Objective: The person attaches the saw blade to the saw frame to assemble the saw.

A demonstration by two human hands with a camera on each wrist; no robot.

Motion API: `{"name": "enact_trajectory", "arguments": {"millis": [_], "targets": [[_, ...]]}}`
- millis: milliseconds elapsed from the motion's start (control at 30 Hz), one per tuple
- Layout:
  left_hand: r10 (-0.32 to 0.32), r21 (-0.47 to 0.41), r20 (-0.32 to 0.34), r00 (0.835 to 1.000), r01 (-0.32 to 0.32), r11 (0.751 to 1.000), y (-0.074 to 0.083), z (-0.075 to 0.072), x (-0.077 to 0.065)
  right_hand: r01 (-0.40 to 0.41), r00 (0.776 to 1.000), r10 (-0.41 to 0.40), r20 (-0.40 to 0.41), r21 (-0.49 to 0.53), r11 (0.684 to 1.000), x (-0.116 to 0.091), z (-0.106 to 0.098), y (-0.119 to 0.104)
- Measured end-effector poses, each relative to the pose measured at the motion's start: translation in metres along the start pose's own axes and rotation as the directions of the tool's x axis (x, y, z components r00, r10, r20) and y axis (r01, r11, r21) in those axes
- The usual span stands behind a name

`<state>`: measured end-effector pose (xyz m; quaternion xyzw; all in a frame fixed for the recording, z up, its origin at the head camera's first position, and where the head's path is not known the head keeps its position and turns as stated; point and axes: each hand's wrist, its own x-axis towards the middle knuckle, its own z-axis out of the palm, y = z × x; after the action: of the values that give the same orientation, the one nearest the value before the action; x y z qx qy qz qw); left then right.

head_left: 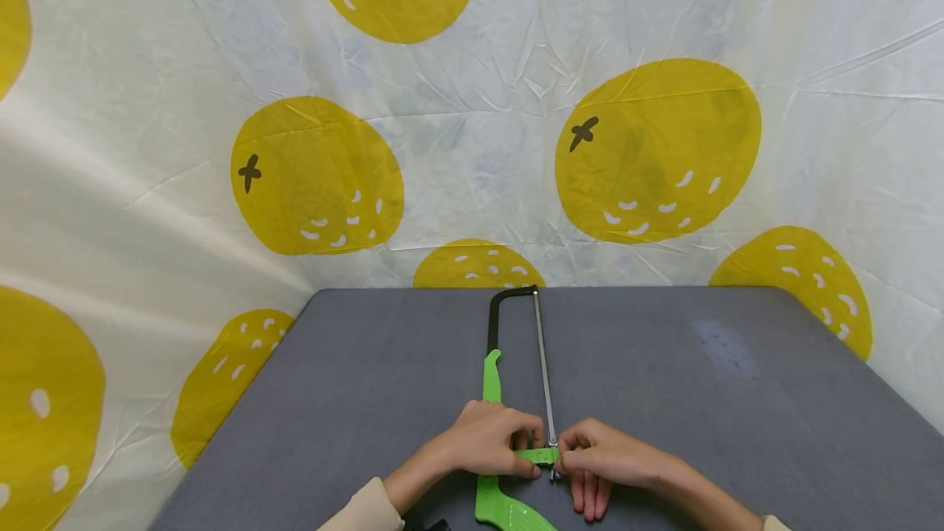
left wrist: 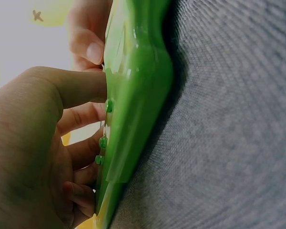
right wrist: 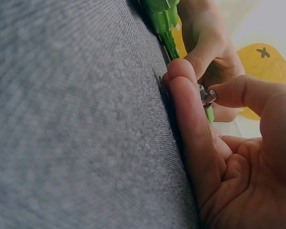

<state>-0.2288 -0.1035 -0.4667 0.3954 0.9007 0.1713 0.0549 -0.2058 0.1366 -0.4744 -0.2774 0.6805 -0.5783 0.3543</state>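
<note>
A hacksaw lies flat on the table, with its green handle [head_left: 492,379] toward the person and its black frame [head_left: 493,326] reaching to the far edge. Its thin silver blade [head_left: 544,359] runs along the right side. My left hand [head_left: 490,437] lies over the green body and holds the short green crosspiece [head_left: 544,456] between thumb and fingers. At the blade's near end, my right hand [head_left: 612,456] pinches a small metal wing nut [right wrist: 209,97]; its lower fingers [right wrist: 193,114] extend along the tabletop. The left palm hides part of the green body.
The grey cloth-covered table [head_left: 354,375] ends at a pale curtain [head_left: 479,170] printed with yellow fruit, hanging behind and at both sides. A small black object [head_left: 440,525] shows at the bottom edge beside the left sleeve.
</note>
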Motion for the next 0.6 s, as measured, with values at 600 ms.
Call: {"name": "enact_trajectory", "arguments": {"millis": [600], "targets": [[0.006, 0.004, -0.001, 1.0, -0.006, 1.0, -0.0026, 0.0024, 0.0007, -0.006, 1.0, 0.006, -0.005, 0.004, 1.0, 0.0001, 0.001, 0.0004]]}}
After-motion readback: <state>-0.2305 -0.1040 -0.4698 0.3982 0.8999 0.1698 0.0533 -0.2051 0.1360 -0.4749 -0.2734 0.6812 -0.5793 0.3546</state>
